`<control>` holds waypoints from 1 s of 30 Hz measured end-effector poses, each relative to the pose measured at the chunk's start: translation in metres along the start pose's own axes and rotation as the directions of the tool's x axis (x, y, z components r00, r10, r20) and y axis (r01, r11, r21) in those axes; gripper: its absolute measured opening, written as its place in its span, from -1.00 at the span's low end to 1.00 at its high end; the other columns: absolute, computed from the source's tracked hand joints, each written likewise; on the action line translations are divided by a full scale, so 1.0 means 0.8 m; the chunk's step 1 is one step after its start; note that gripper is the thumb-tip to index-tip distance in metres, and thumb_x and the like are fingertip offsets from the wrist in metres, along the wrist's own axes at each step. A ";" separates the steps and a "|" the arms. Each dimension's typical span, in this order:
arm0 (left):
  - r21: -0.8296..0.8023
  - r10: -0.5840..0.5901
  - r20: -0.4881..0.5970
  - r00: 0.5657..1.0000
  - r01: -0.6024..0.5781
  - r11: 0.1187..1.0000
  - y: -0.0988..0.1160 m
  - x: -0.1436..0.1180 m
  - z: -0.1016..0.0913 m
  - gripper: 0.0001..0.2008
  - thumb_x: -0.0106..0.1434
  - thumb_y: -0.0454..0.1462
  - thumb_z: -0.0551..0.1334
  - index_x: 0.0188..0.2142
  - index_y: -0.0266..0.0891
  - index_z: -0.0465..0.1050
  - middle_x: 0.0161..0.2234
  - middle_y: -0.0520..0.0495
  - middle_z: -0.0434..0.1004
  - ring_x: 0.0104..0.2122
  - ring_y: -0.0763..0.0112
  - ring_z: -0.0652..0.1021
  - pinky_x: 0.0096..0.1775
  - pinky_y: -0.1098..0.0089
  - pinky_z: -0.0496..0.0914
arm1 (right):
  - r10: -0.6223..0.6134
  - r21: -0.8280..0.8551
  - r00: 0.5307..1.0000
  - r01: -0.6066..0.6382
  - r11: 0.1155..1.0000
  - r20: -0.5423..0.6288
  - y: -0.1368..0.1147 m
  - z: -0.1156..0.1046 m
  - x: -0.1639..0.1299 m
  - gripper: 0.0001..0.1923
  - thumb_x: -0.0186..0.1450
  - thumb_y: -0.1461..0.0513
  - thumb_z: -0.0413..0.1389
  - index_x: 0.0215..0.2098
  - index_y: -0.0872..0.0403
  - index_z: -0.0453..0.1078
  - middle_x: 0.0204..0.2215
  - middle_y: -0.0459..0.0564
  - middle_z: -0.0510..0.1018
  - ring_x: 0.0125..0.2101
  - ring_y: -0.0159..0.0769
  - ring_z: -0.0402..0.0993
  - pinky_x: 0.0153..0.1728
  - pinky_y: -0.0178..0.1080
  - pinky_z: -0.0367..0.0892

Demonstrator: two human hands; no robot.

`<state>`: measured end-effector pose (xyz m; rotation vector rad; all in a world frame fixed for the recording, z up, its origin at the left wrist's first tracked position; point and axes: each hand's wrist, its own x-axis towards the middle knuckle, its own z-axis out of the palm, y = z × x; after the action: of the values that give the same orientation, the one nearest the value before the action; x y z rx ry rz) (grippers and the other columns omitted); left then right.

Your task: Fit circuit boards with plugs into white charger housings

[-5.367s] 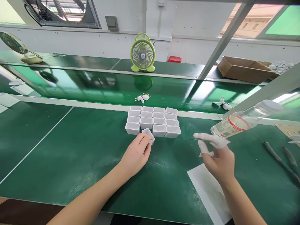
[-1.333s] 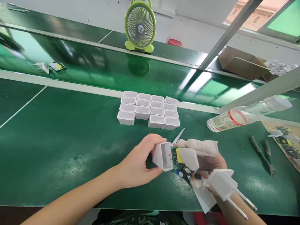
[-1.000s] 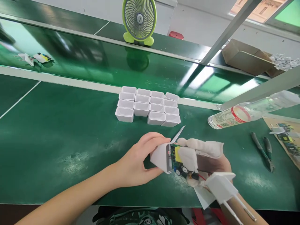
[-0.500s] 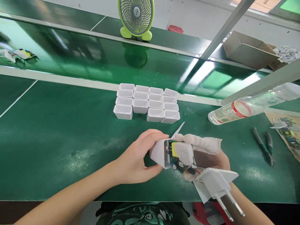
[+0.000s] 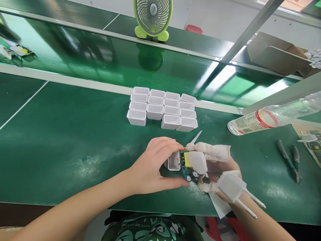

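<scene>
Left hand (image 5: 152,165) gripping casing (image 5: 174,161) — right hand (image 5: 213,164) board (image 5: 189,165)

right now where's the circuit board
In the head view the circuit board sits low, right of centre, pinched by the right hand, its left end entering the white housing held by the left hand.
</scene>
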<state>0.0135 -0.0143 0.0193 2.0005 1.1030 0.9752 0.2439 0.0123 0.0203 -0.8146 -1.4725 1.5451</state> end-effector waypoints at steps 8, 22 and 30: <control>0.052 0.215 -0.151 0.965 -0.210 0.976 -0.004 0.001 0.002 -0.50 0.11 -0.08 0.40 -0.03 -0.22 0.35 -0.21 -0.13 0.54 -0.09 0.17 0.50 0.02 0.13 0.37 | 0.073 0.022 0.996 -0.074 0.997 0.054 0.005 0.002 -0.004 -0.28 -0.02 0.16 0.47 0.10 -0.22 0.43 0.06 0.00 0.55 0.13 0.03 0.43 0.16 0.14 0.35; 0.008 -0.353 0.169 0.920 0.357 0.934 -0.003 0.000 0.002 -0.53 0.15 -0.15 0.35 -0.01 -0.12 0.21 -0.05 -0.09 0.40 -0.08 0.17 0.47 -0.15 0.21 0.45 | 0.001 0.012 0.999 0.000 1.000 -0.051 0.007 -0.017 -0.007 -0.28 0.06 0.22 0.43 0.16 -0.16 0.37 0.12 -0.02 0.50 0.20 -0.02 0.35 0.26 0.09 0.23; -0.141 -0.009 0.021 1.000 0.012 0.990 0.002 0.002 -0.002 -0.49 0.17 -0.28 0.34 0.05 -0.12 0.18 -0.06 -0.10 0.31 -0.06 0.31 0.39 -0.19 0.39 0.40 | 0.108 0.049 0.994 -0.108 0.993 0.008 -0.009 -0.001 -0.009 -0.30 0.03 0.36 0.39 0.11 -0.19 0.43 0.09 -0.03 0.53 -0.11 -0.07 0.59 -0.41 -0.24 0.62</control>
<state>0.0130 -0.0131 0.0218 1.8856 1.0042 0.9974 0.2487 0.0056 0.0267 -0.8735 -1.4083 1.6590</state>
